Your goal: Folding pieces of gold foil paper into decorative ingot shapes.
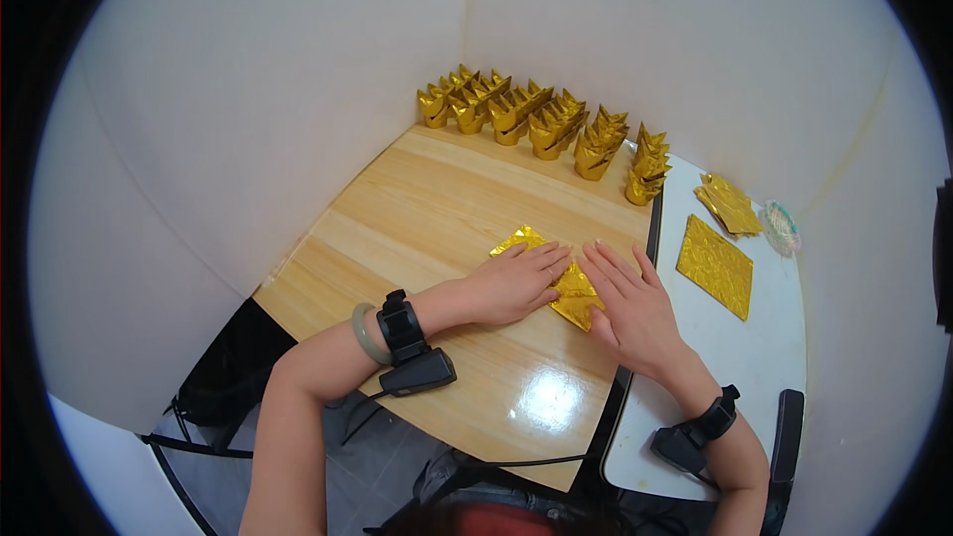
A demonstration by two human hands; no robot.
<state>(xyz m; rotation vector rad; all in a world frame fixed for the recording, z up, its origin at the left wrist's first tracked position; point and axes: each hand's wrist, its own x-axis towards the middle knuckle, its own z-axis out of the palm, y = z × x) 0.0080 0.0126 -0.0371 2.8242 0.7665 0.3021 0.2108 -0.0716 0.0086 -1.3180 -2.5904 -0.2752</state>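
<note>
A sheet of gold foil paper (576, 312) lies on the wooden table, apparently folded, though much of it is covered by my hands. My left hand (511, 285) rests flat across its left part, fingers stretched out and pointing right. On the right side of the foil, my right hand (635, 308) has its fingers extended and touches or hovers just over the edge; which of the two I cannot tell. Neither hand grips anything. Along the far edge of the table stand several rows of folded gold foil pieces (556, 124) with pointed tips, nested one in another.
To the right, a white table (645, 437) adjoins the wooden table (397, 228). On it lie a stack of gold foil sheets (717, 266), a looser gold pile (730, 204) and a small round bundle (781, 228). Walls close in on the left and back. A black cable (526, 462) crosses the near edge.
</note>
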